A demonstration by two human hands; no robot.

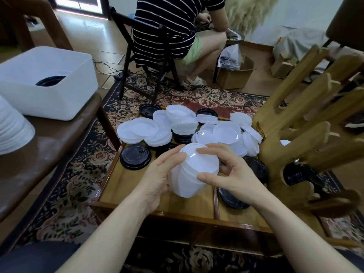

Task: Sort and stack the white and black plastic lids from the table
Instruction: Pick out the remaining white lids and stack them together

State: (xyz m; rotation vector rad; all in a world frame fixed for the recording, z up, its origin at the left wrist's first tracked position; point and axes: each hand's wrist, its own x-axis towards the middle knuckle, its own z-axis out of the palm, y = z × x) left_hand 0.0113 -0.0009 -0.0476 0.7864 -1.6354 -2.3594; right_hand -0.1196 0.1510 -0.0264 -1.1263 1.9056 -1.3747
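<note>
Both hands grip a stack of white lids [194, 170] over the low wooden table [126, 186]: left hand [157, 178] curled round its side and bottom, right hand [230, 174] pinching the top lid's rim. Loose white lids [143, 131] and black lids [135, 156] are heaped behind. To seat the top lid well, probably align the rims and press evenly, then keep colours apart.

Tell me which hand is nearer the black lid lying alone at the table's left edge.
Left. The left hand grips the white lid stack just right of that black lid; the right hand is beyond the stack.
</note>
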